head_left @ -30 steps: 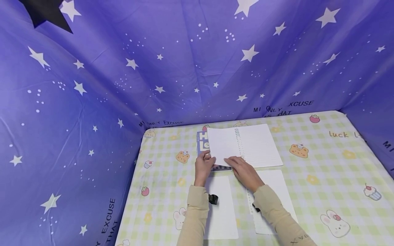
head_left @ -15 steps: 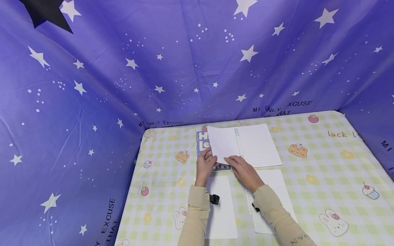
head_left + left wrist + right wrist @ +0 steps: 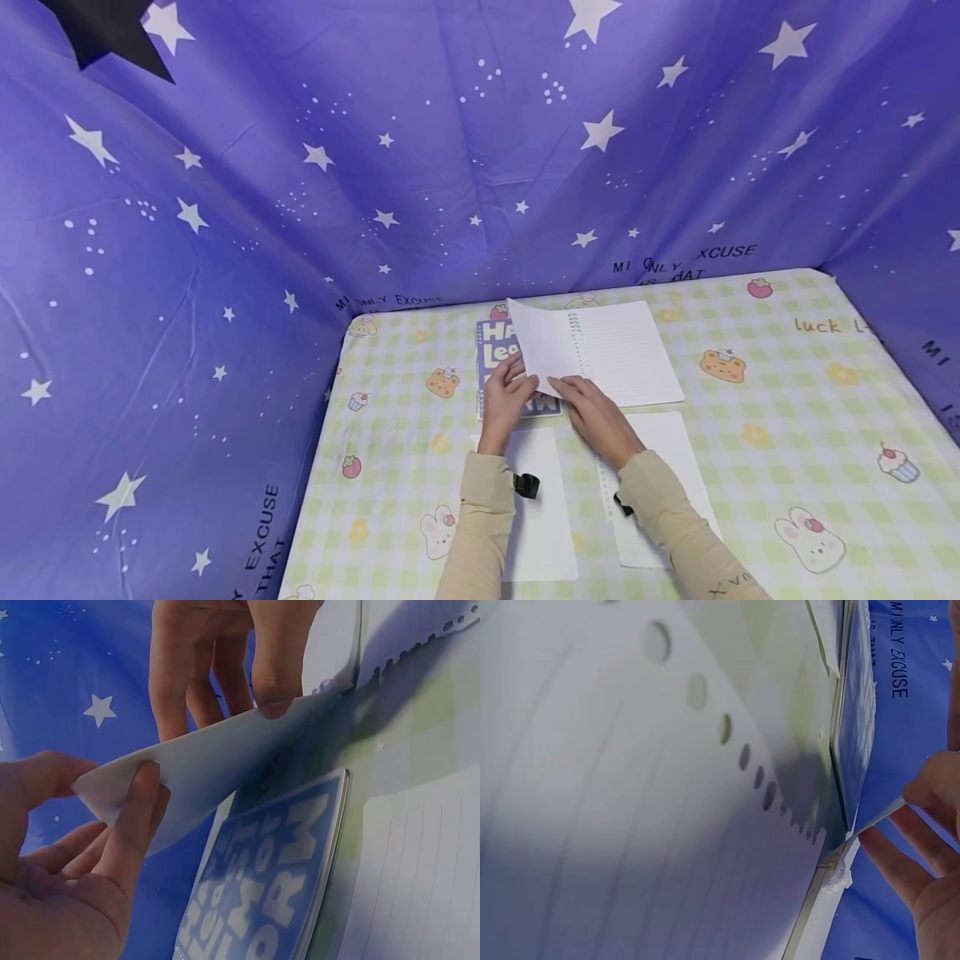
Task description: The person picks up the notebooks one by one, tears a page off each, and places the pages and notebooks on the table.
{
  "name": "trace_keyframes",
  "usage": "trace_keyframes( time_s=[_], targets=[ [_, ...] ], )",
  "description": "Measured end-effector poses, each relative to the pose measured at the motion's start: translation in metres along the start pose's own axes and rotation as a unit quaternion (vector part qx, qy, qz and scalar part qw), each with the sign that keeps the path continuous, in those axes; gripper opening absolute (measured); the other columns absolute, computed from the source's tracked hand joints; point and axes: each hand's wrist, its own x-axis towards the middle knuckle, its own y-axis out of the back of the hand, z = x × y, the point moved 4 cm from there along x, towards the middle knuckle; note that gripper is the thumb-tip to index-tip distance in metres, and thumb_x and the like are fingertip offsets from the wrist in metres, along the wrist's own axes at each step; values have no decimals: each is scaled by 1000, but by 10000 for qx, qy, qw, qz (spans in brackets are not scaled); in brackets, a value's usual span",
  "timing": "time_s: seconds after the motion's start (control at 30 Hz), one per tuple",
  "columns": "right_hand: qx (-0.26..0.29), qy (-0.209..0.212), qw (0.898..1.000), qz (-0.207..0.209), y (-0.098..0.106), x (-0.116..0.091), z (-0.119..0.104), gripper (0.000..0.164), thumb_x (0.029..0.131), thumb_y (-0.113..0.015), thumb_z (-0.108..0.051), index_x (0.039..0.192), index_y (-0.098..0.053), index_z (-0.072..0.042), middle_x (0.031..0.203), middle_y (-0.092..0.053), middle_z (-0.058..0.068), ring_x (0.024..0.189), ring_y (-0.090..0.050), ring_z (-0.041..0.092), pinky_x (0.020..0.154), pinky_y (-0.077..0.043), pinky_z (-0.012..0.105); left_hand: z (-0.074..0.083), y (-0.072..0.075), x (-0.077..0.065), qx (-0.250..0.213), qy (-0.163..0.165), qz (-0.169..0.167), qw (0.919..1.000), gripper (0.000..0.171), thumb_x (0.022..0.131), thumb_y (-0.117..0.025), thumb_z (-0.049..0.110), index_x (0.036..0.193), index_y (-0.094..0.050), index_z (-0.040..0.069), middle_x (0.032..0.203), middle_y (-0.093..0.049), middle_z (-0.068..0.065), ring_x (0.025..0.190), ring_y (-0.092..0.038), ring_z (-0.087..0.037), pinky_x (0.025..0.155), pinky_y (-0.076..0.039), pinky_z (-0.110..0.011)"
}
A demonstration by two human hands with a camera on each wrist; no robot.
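An open spiral notebook (image 3: 626, 354) with lined white pages lies near the table's back. Its left-hand page (image 3: 195, 772) is raised off the surface. My left hand (image 3: 507, 408) pinches that page near its free corner, thumb on one face and fingers on the other. Further along the same edge, toward the coil, my right hand (image 3: 596, 417) grips the page between thumb and fingers, as the left wrist view shows. Below the raised page rests a blue notebook (image 3: 259, 877) with white lettering, partly covered by it.
Two loose sheets lie nearer the person: a white sheet (image 3: 543, 517) under the left forearm and a lined sheet (image 3: 663, 467) with torn holes under the right. A checked tablecloth (image 3: 795, 433) covers the table. Purple starry curtains (image 3: 450, 150) hang behind and beside it.
The page's left edge has lifted and shifted right, uncovering more of the blue notebook. My left hand has moved slightly up and right with it; the right hand has barely moved.
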Motion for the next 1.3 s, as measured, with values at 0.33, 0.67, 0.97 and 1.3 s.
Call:
trace_keyframes(
  time_s=[0.33,0.67,0.97,1.3],
  targets=[
    [318,2,9994,113,9,5,-6,57,88,-53,-5,141,-39,-20,130,-46,-1,119,-44,18,95,-42,38,2,-9,-1,-207,-215,-290,9991,53,85,-59,-1,135,-41,-3,124,-51,-26,105,-55,-44,75,-55,-30],
    [408,118,9986,322,17,12,-15,58,87,-60,-8,140,-40,-19,130,-46,-1,119,-44,16,97,-40,34,3,-14,0,-174,-348,-336,9987,50,85,-60,-1,133,-44,-3,125,-50,-28,102,-59,-35,73,-54,-26],
    [465,95,9978,464,25,15,-19,60,85,-62,-6,140,-41,-17,130,-46,1,119,-45,17,99,-38,32,4,-22,1,-152,-434,-369,9983,49,86,-62,4,131,-46,-4,126,-50,-28,101,-61,-28,79,-54,-37],
    [660,54,9952,727,37,16,-25,61,83,-64,-2,139,-41,-11,130,-46,7,111,-51,21,87,-49,32,6,-32,1,136,-560,-576,9967,47,88,-60,6,132,-45,-4,130,-49,-23,111,-54,-35,87,-49,-27]
  ],
)
